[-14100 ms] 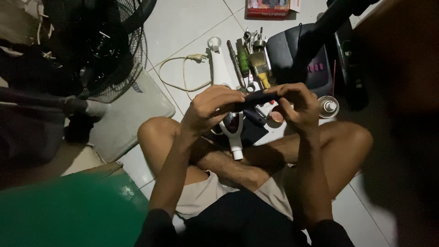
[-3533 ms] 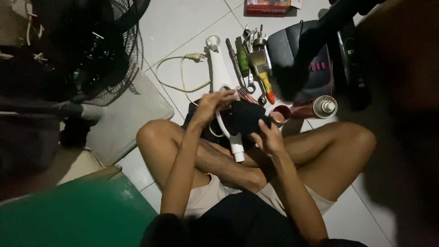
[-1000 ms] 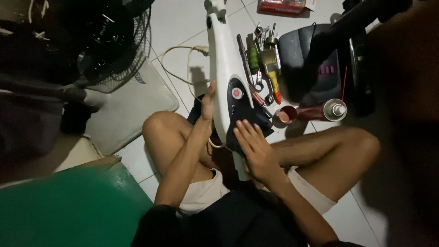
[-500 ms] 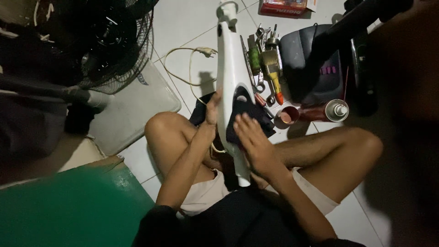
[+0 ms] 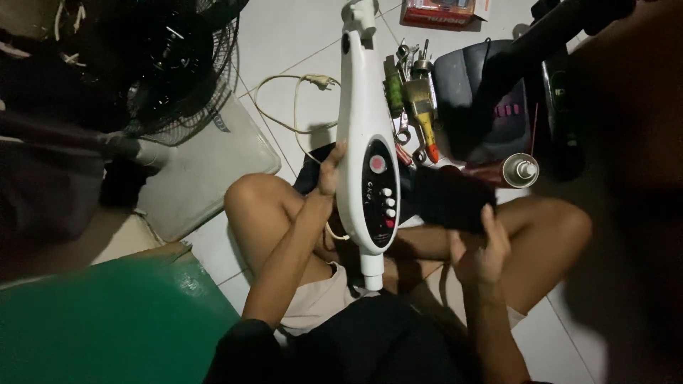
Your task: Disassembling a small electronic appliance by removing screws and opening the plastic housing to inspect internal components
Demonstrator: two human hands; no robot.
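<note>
White plastic appliance body (image 5: 367,135), one, long and narrow, runs from top centre down to the lap at frame centre; black oval panel with one pink button and four small buttons (lower end is a short white tube). Left hand (image 5: 329,171) grips its left edge. Right hand (image 5: 478,252), centre right, closed on one black part (image 5: 448,201). One spray can (image 5: 514,171), one fan (image 5: 167,67) upper left, one red box (image 5: 447,13) at top.

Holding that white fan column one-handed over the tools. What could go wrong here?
The left hand alone steadies the white column; it could tip onto the tool pile. The power cord loops loose beside the knee and might snag. The right hand holds a black part near the spray can.
</note>
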